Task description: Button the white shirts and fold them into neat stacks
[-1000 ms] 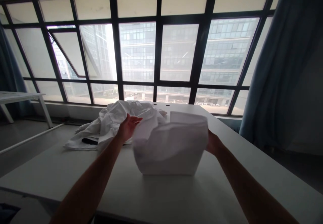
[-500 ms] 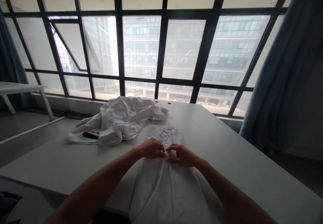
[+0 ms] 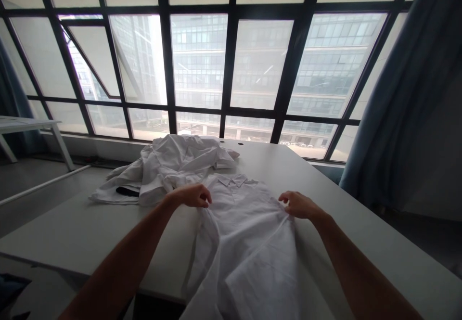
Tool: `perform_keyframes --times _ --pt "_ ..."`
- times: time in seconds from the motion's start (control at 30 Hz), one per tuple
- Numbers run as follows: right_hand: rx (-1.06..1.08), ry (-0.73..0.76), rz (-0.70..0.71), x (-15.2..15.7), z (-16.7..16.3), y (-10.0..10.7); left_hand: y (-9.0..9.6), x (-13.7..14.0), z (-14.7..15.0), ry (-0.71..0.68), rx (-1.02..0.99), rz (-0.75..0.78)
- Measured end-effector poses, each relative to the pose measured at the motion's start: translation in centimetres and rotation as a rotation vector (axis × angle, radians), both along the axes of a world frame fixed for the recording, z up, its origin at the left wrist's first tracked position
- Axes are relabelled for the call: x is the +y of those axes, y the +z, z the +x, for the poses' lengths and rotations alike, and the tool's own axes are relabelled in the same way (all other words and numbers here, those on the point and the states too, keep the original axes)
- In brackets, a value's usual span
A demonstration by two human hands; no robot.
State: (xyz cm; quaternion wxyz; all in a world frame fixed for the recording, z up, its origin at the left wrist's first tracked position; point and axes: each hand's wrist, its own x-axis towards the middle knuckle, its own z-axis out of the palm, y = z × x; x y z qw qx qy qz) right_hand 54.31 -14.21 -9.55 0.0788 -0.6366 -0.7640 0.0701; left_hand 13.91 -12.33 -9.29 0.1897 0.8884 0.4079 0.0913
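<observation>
A white collared shirt (image 3: 249,233) lies spread over the table in front of me, its collar pointing at the window and its lower part reaching the near edge. My left hand (image 3: 195,196) pinches the shirt's left side below the collar. On the opposite side, my right hand (image 3: 298,205) grips the other edge of the fabric between thumb and fingers. Between the two hands the cloth is drawn wide, with loose folds running down it. My fingertips partly hide the gripped edges.
A heap of white garments (image 3: 180,159) with a black patch (image 3: 127,192) lies at the back left of the white table (image 3: 325,214). Another white table (image 3: 31,125) stands far left. Beyond are framed windows (image 3: 198,60) and a blue curtain (image 3: 397,94) at the right.
My hands were close together over the shirt's middle. They have moved apart to left and right, and the cloth has opened out wider between them.
</observation>
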Motion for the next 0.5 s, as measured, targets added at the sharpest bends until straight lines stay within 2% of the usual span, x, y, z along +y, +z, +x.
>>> perform_keyframes --times 0.03,0.1,0.2,0.27,0.33,0.4,0.5 --pt "0.031 0.033 0.059 -0.2 -0.7 -0.3 -0.1 -0.3 0.6 -0.013 0.020 0.027" --pt "0.175 0.207 0.142 -0.9 -2.8 -0.9 -0.3 -1.1 2.1 -0.068 0.030 0.083" --pt "0.393 0.509 0.057 -2.2 -7.1 -2.3 -0.7 -2.3 4.0 -0.186 0.003 0.026" --pt "0.422 0.630 0.010 -3.0 -9.7 -3.2 -1.1 -2.7 4.7 -0.219 0.001 -0.037" --pt "0.400 0.673 0.022 -3.3 -11.5 -3.7 -1.4 -2.7 5.0 -0.231 0.009 -0.075" --pt "0.400 0.663 0.043 -3.3 -12.0 -3.3 -1.3 -2.4 4.6 -0.238 0.006 -0.123" --pt "0.507 0.609 0.051 -2.5 -9.8 -1.0 0.3 -2.1 2.9 -0.225 -0.097 -0.203"
